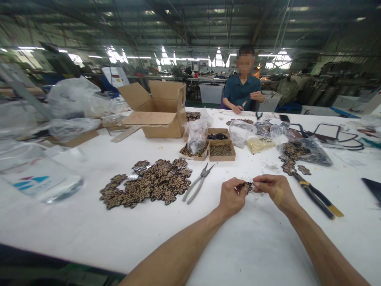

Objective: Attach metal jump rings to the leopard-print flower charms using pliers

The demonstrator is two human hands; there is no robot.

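My left hand point(233, 197) is closed around a small leopard-print patch point(247, 187), gripping it by its left side. From the right, my right hand point(276, 191) pinches at the patch's edge; whatever lies between its fingertips is too small to make out. Tiny metal rings point(256, 195) are scattered on the table just below and behind the hands. Left of them lie long-nosed pliers point(199, 183) with grey handles and a large heap of leopard-print flower-shaped patches point(154, 184). Black-and-yellow pliers point(317, 194) rest to the right of my right hand.
Beyond the hands stand small boxes of brass-coloured parts point(220, 150) and an open cardboard box point(162, 119). Plastic bags point(315, 151) and more patches lie at right. A clear bag point(41, 178) sits at left. Across the white table point(133, 234), a co-worker point(242, 89) handles something small.
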